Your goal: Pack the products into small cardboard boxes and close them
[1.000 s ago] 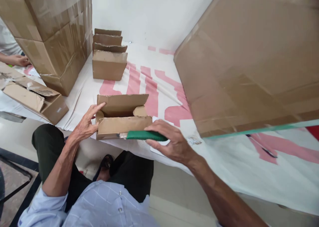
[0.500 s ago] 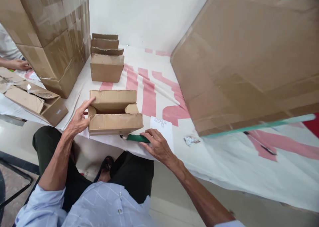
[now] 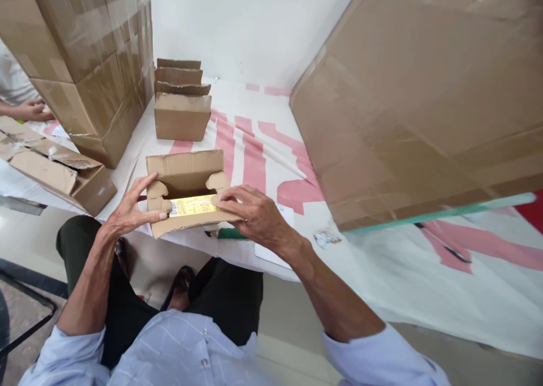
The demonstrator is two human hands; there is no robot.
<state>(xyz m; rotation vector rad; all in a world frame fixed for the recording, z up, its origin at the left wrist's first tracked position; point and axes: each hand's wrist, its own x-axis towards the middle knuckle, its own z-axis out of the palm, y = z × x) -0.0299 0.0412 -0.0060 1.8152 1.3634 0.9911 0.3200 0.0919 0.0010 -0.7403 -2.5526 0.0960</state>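
A small open cardboard box [image 3: 184,164] sits at the table's front edge, its back flap upright and its front flap folded out towards me. My left hand [image 3: 129,208] grips the box's left end, thumb on the front flap and forefinger on the back corner. At the right front corner, my right hand [image 3: 257,213] has its fingers closed on the box by the flap. A yellow printed packet or label [image 3: 193,205] with a barcode-like patch shows just inside the front wall. Partly under the box and right hand lies a green-handled tool [image 3: 232,234]; its kind is hidden.
Several open boxes [image 3: 183,117] stand in a row at the back. Tall taped cartons [image 3: 102,92] rise at left beside a flatter box [image 3: 91,185]. A big carton [image 3: 424,109] fills the right. A pen [image 3: 449,249] and crumpled wrapper [image 3: 326,238] lie right. Another person's hand [image 3: 36,110] is far left.
My right hand has left the green-handled tool and taken hold of the box's right front corner. The box has tipped towards me, its front flap now lies outward, and yellow print shows inside.
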